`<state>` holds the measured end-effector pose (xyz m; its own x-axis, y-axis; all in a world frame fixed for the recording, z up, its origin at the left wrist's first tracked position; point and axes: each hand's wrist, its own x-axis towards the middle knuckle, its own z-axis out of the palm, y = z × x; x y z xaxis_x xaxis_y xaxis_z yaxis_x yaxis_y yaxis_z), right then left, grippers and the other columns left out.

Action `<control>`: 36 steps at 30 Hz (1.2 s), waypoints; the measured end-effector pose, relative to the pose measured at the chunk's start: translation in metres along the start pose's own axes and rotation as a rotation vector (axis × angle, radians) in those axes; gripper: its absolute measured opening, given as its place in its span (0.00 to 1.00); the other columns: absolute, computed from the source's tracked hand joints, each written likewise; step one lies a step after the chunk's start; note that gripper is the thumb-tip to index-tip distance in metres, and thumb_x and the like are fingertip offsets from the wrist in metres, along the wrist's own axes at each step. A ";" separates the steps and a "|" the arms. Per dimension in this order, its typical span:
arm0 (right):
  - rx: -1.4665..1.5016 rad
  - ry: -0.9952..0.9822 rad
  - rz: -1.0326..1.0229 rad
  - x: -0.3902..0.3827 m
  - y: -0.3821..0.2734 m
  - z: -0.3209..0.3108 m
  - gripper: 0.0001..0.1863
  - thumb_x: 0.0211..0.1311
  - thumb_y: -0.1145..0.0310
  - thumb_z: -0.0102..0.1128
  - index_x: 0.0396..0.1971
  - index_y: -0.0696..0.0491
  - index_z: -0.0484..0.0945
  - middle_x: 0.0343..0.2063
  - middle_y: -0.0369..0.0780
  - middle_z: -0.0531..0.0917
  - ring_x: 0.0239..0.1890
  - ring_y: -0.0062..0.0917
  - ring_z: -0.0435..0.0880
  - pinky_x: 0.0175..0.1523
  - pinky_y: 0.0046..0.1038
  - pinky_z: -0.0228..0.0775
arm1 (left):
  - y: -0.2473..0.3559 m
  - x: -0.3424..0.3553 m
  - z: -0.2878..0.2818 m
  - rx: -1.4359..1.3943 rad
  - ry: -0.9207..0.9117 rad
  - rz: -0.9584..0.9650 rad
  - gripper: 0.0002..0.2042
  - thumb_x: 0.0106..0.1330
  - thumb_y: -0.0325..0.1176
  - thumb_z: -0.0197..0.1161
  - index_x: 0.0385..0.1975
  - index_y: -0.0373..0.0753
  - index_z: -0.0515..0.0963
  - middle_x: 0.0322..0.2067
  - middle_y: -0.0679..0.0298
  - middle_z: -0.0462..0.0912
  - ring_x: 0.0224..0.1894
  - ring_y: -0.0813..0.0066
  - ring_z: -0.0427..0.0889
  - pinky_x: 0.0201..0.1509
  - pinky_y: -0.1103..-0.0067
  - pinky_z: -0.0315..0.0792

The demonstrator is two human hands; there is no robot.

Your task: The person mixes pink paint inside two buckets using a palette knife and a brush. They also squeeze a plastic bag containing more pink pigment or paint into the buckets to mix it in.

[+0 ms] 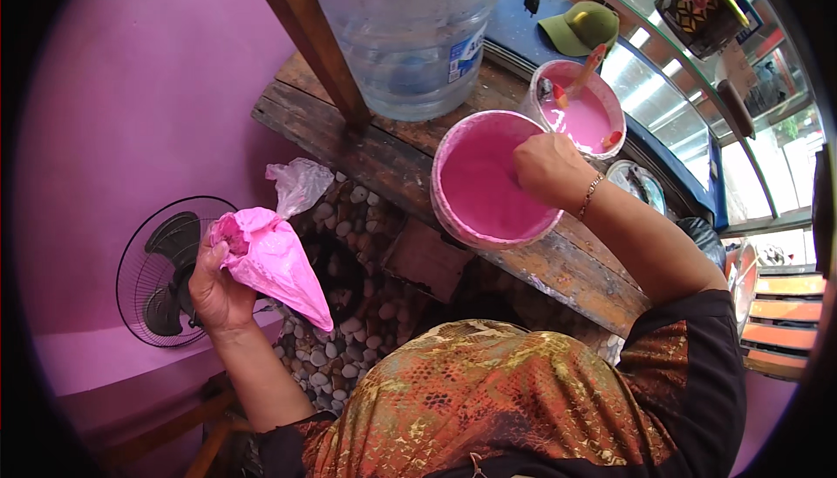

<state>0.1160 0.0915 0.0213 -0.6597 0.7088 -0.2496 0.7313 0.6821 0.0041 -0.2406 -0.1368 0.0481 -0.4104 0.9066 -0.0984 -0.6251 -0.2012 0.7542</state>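
My left hand (218, 290) is closed round the upper side of a pink plastic piping bag (279, 264). Its top is crumpled and gapes, while its point hangs down to the right. Over the right rim of a bucket of pink mixture (479, 186), my right hand (554, 171) is curled, with its fingertips and whatever they grip hidden inside. Behind that hand stands a second bucket (536, 85) of pink liquid, with a wooden-handled brush (586, 72) and other orange-tipped handles leaning in it.
Both buckets stand on a worn wooden bench (388, 151), beside a large clear water jug (405, 33) and a wooden post (309, 37). A black fan (174, 269) is below my left hand, near a clear plastic bag (298, 186). A green cap (582, 29) lies behind.
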 end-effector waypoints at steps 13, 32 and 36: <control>0.033 0.165 -0.098 0.015 -0.001 0.006 0.09 0.49 0.68 0.54 0.20 0.54 0.82 0.23 0.43 0.83 0.29 0.36 0.84 0.33 0.37 0.74 | -0.018 -0.013 -0.002 -0.005 -0.001 -0.062 0.16 0.60 0.24 0.55 0.49 0.33 0.73 0.47 0.56 0.79 0.51 0.62 0.78 0.57 0.64 0.72; -0.029 0.168 -0.196 0.010 -0.002 0.010 0.08 0.49 0.67 0.57 0.20 0.53 0.82 0.22 0.44 0.82 0.28 0.36 0.83 0.32 0.36 0.73 | -0.034 -0.029 0.009 0.029 0.026 -0.090 0.15 0.61 0.25 0.55 0.49 0.32 0.72 0.44 0.55 0.79 0.47 0.63 0.80 0.50 0.67 0.78; -0.020 -0.022 -0.173 -0.004 -0.006 0.004 0.08 0.48 0.68 0.56 0.20 0.53 0.81 0.21 0.43 0.82 0.28 0.37 0.83 0.32 0.37 0.73 | -0.034 -0.032 0.001 -0.006 -0.023 -0.110 0.17 0.60 0.24 0.55 0.50 0.31 0.71 0.46 0.54 0.79 0.49 0.62 0.79 0.54 0.66 0.75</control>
<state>0.1152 0.0834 0.0185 -0.7712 0.5768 -0.2695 0.6036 0.7970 -0.0214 -0.2055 -0.1582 0.0267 -0.3233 0.9317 -0.1653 -0.6697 -0.1019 0.7356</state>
